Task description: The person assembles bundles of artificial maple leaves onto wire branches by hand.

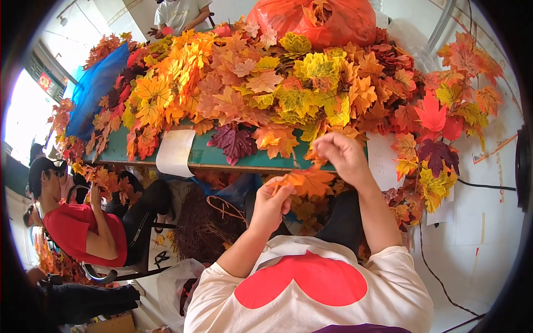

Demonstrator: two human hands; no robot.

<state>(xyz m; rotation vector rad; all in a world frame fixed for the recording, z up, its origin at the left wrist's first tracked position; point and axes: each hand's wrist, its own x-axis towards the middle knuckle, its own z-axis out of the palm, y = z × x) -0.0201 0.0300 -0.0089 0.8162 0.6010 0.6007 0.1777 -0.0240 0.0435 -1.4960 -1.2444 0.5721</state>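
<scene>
Green table (208, 149): one, showing mainly as a strip along its near edge, the rest hidden under the leaf heap (266, 83)
Leaf heap: one broad pile in orange, yellow and red, overlapping too thickly to count
Red-shirted co-worker (86, 236): one, seated at the left
Red bag (283, 25): one, behind the heap, its top cut off by the upper edge
Right hand (344, 158): fingertips drawn narrow, just above the held orange leaves (311, 182); cannot tell whether they grip a thin stem
Left hand (272, 202): thumb and fingers pinched on the left end of those leaves, covering it
Held orange leaves: reaching rightward from the left fingertips, below the right fingers, near the table's edge; exact number hard to make out
Purple leaves (232, 144): two stand out, one at the table's near edge, one at the far right
</scene>
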